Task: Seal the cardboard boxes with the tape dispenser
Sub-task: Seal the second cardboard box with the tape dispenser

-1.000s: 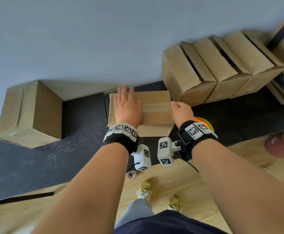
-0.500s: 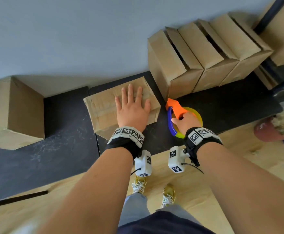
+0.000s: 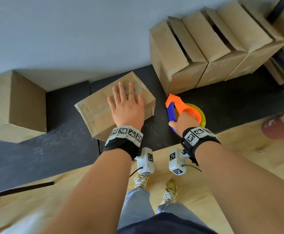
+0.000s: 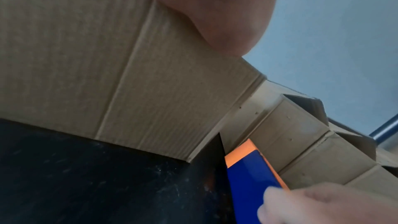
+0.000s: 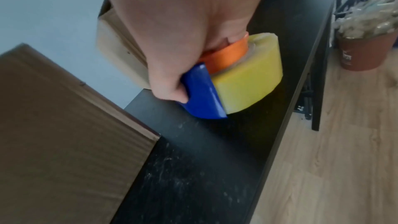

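Observation:
A closed cardboard box [image 3: 97,108] with tape on its top lies turned at an angle on the black table [image 3: 62,146]. My left hand [image 3: 127,105] lies flat on the box top, fingers straight and spread. Right of the box, my right hand [image 3: 183,123] grips the orange and blue tape dispenser [image 3: 178,105] with its yellow tape roll [image 5: 249,74]; the roll sits on or just over the table. In the left wrist view the box side [image 4: 107,57] fills the frame and the dispenser [image 4: 249,164] shows at the lower right.
Three unsealed boxes [image 3: 205,53] stand in a row at the back right against the wall. Another box [image 3: 14,105] sits at the far left. A clay pot [image 5: 364,52] stands on the wood floor beyond the table's right end.
The box has been turned from square to angled under my left hand. My right hand left the box's right edge and took hold of the tape dispenser beside it.

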Available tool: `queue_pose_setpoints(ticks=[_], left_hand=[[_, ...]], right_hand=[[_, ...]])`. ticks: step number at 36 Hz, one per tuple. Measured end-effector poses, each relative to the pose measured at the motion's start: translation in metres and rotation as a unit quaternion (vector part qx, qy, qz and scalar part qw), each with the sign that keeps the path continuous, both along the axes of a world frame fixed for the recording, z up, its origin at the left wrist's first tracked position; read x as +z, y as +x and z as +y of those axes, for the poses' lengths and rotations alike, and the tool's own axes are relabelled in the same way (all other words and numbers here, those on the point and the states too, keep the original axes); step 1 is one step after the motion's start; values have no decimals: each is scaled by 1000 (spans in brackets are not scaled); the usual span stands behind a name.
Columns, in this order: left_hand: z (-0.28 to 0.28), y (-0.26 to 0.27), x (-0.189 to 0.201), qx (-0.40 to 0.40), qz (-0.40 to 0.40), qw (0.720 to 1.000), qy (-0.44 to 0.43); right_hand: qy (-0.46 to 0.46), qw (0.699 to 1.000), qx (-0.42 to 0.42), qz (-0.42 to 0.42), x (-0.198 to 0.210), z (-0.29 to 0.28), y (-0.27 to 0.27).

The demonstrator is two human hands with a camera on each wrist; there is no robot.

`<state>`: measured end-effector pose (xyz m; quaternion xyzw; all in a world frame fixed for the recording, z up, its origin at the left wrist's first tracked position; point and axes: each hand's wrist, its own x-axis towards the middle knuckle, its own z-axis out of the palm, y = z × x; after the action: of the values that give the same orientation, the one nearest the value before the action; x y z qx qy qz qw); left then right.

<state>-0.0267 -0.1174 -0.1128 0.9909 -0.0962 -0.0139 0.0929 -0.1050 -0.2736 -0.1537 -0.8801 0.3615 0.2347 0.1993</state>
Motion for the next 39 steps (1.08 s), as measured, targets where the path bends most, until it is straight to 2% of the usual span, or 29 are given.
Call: queue_pose_setpoints(ticks=[3,7,10,13,15,19,21,28,32,35,39], left_hand=[[-1,-1,4,1,12,1000,-6],[-7,-1,14,-2,28,999,-30],[-7,1,22,-8,25,996,-90],[-9,-2,36,-43,15,980,-193],[-11,-4,47,-40,42,970,-235],[-19,-5,58,-26,131,950,-284],[-23,-5,62,-10,185,930,-317],[-37,-9,81,116,336,820,-448],[-38,-8,86,136,361,814,-435],[-36,-10,87,162,420,780,-435],[-34,-14,87,147,429,783,-426]], right_hand=[[40,995,-43,-79,12,-4,-6],[132,967,-132,-171,36,-13,-10],[220,935,-208,-186,50,-19,-14],[281,911,-238,-187,56,-23,-22],[299,900,-255,-189,60,-25,-27],[304,907,-223,-187,78,-27,-35],[309,905,-203,-208,89,-30,-38],[324,899,-150,-253,119,-36,-48],[327,898,-130,-264,127,-41,-52],[333,893,-130,-273,128,-44,-55],[345,889,-126,-274,131,-46,-60]])
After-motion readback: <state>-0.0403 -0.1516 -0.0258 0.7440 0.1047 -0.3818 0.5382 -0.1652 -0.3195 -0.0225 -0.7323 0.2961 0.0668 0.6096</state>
